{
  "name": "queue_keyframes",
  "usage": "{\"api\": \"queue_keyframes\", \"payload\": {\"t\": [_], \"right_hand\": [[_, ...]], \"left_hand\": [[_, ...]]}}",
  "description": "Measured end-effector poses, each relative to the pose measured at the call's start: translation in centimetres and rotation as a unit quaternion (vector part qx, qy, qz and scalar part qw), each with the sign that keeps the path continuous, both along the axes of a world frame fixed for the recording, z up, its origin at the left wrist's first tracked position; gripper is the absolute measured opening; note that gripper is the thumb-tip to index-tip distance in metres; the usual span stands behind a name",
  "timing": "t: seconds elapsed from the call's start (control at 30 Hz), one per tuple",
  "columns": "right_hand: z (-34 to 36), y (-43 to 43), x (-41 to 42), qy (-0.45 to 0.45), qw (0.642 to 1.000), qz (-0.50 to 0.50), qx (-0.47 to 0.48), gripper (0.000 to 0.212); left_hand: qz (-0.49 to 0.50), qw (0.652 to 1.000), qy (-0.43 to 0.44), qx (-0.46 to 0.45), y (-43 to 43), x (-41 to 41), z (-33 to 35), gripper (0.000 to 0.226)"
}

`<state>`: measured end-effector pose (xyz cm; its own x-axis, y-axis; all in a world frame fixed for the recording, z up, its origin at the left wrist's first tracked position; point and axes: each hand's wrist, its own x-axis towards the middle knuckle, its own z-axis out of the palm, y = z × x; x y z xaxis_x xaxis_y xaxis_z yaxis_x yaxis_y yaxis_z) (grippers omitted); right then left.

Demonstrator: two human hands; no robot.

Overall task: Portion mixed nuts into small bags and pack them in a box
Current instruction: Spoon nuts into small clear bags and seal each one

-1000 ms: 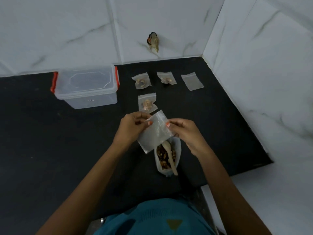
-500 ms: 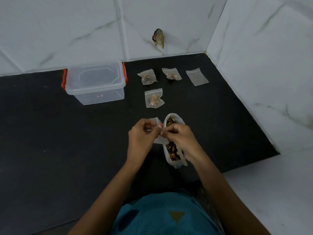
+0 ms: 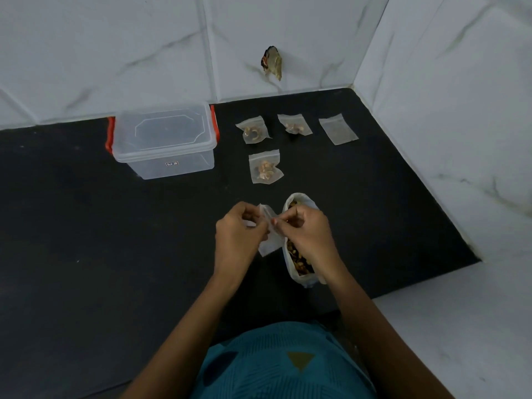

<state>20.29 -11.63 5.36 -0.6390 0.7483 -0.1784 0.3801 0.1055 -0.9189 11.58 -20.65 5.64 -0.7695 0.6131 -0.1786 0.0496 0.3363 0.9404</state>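
Head view: I see left grip [image 3: 239, 234] and right grip [image 3: 308, 234] both pinched on one small empty bag [image 3: 270, 245], just beside the open nut bag [image 3: 306, 280] on the tabletop [image 3: 115, 240].

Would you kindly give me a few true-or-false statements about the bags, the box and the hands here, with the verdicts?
1. The left hand and the right hand both pinch one small bag. True.
2. The clear box stands with its lid off. False: the lid is on.
3. Three nut-filled bags lie on the dark counter beyond the hands. True.
4. The flat empty bag lies left of the box. False: it lies right of the nut-filled bags, near the side wall.
5. The large nut bag sits inside the box. False: it lies open on the counter under the right hand.
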Motion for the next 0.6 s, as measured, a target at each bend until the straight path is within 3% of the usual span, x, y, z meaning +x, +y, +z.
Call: {"api": "queue_keyframes", "payload": {"t": [0.2,0.43,0.6], "right_hand": [[0.2,0.3,-0.5,-0.033,0.986,-0.011,0.162,0.02],[0.3,0.3,-0.3,-0.052,0.951,0.036,0.303,0.014],[0.7,0.5,-0.4,-0.058,0.948,0.058,0.309,0.021]], "left_hand": [[-0.036,0.988,0.136,-0.064,-0.5,-1.3,-0.3,0.024],[-0.109,0.982,0.152,-0.002,0.0,-2.0,-0.4,0.029],[-0.156,0.977,0.138,0.039,-0.1,-2.0,-0.8,0.038]]}}
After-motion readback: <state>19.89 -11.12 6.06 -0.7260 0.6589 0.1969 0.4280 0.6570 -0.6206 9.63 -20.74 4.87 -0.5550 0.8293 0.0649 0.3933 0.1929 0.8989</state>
